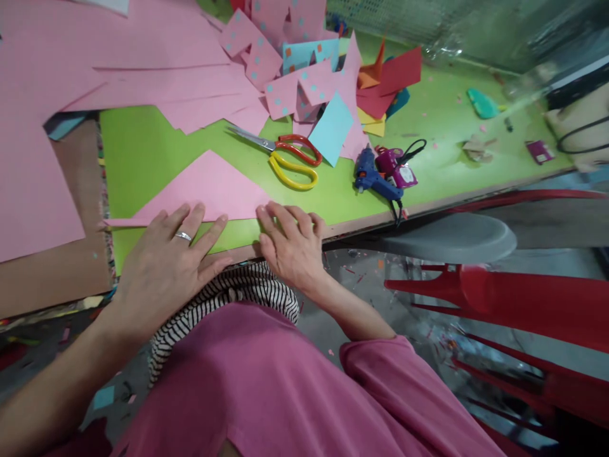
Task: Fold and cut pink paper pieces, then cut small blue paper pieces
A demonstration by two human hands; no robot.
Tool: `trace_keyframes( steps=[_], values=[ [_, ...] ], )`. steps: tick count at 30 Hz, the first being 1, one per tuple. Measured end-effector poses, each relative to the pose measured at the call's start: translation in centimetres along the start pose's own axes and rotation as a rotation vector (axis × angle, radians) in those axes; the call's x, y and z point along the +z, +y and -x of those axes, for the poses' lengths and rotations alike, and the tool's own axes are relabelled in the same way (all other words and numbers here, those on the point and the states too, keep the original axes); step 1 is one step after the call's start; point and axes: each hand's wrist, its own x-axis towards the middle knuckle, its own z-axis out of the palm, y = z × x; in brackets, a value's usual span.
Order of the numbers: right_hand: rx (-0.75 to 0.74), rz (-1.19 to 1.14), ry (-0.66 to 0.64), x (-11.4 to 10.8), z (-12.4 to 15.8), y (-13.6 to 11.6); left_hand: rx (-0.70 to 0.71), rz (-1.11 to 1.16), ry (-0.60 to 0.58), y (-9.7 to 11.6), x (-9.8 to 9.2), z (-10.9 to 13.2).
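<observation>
A pink paper triangle (204, 184) lies on the green tabletop, its long side facing me with a narrow strip along it at the left. My left hand (164, 260), with a ring on one finger, is open; its outstretched fingertips rest along that lower edge. At the triangle's right corner, my right hand (292, 244) lies with fingers extended and slightly bent, touching the paper. Just beyond the paper are scissors (280, 152) with one red and one yellow handle, blades apart. A blue hot glue gun (373, 178) lies farther right.
Large pink paper sheets (157, 38) cover the left and back. Dotted pink cutouts (280, 89), a light blue piece (333, 127) and red paper (394, 76) are heaped behind the scissors. A grey stool (457, 238) and red chair (504, 298) stand right of the table edge.
</observation>
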Motion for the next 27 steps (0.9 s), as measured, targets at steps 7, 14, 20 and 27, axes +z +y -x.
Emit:
trace_keyframes(
  steps=[7, 14, 20, 27],
  values=[
    [0.167, 0.026, 0.087, -0.6, 1.6, 2.5, -0.008, 0.042, -0.004, 0.0, 0.1, 0.1],
    [-0.106, -0.113, 0.009, -0.7, -0.2, -0.5, -0.033, 0.007, 0.052, 0.6, 0.3, -0.4],
    [-0.124, -0.162, 0.115, -0.2, -1.0, -0.7, -0.097, -0.075, 0.074, 0.6, 0.8, 0.3],
    [-0.161, -0.145, 0.214, 0.2, -1.2, -0.6, -0.268, -0.068, 0.126, -1.7, 0.2, 3.8]
  ],
)
